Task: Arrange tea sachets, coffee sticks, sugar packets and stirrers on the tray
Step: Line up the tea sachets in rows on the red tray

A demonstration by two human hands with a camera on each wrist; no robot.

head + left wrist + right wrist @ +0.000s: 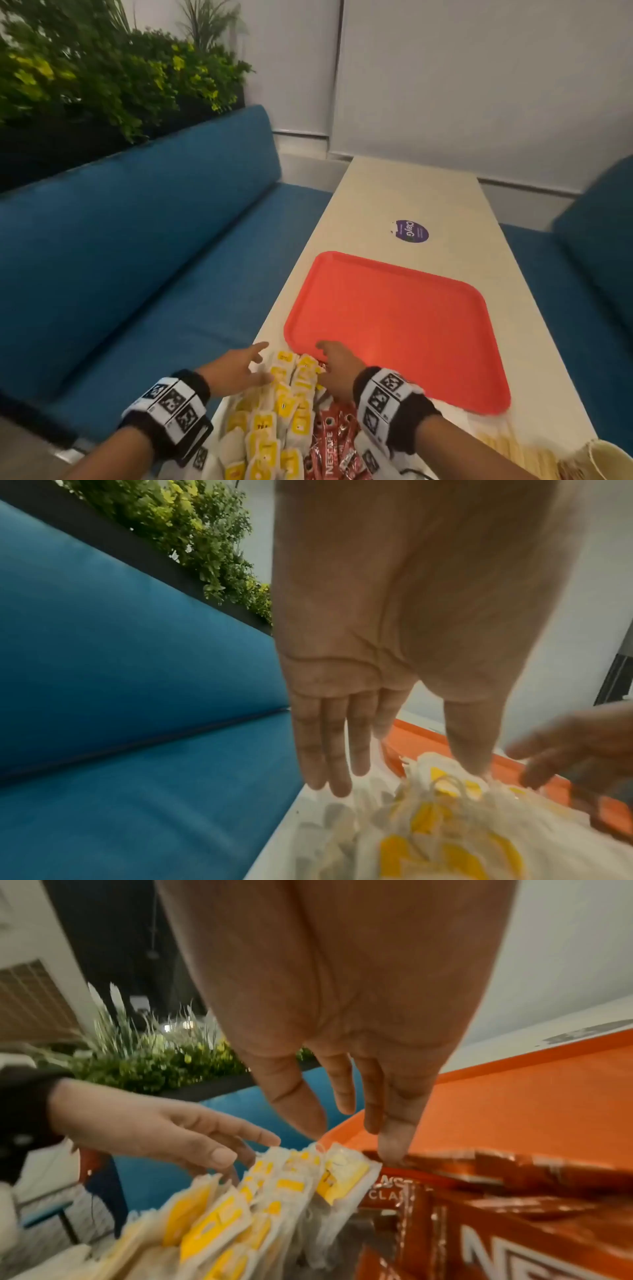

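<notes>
A bare red tray [394, 325] lies on the white table. In front of it sits a pile of yellow-and-white tea sachets [284, 404], with red coffee sticks [332, 442] to their right. My left hand [253, 363] hovers at the pile's left side with straight fingers, and its thumb touches the top sachets [445, 831]. My right hand [334, 363] reaches over the pile's far end at the tray's near rim [531, 1110]. Its fingers are extended, and one fingertip [390, 1153] rests where sachets [240, 1218] meet coffee sticks [496, 1204]. Neither hand holds anything.
Pale wooden stirrers [513, 448] and a paper cup [603, 459] lie at the table's near right. A purple round sticker [411, 231] is beyond the tray. Blue benches [137, 257] flank the narrow table, and a planter stands behind the left one.
</notes>
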